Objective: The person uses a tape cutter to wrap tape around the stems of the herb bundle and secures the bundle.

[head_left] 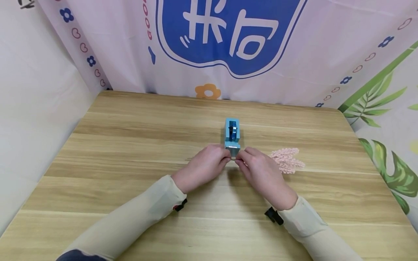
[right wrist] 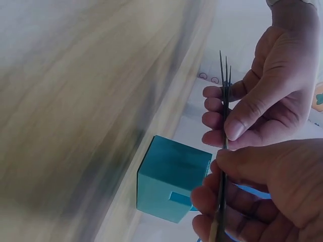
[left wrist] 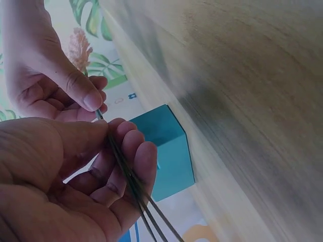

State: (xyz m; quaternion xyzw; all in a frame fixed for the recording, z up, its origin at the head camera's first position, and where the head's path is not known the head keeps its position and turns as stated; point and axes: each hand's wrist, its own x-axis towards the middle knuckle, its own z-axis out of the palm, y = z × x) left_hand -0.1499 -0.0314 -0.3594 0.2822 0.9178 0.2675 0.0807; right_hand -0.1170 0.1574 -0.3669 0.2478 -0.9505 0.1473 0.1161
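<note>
Between both hands runs a bunch of pink flowers (head_left: 288, 160), its fluffy heads out to the right and its thin dark stems (left wrist: 132, 182) to the left. My left hand (head_left: 205, 165) pinches the stems between thumb and fingers, and several loose ends fan out past it in the right wrist view. Close beside it, my right hand (head_left: 262, 174) also pinches the stems, nearer the flower heads. A light-blue tape dispenser (head_left: 232, 144) stands upright on the table just beyond the fingertips; whether the hands touch it I cannot tell.
The wooden table (head_left: 130, 137) has its far edge against a white printed cloth (head_left: 124, 43) with a blue emblem. A white wall covering (head_left: 42, 79) is on the left, and a leaf-patterned one (head_left: 392, 145) on the right.
</note>
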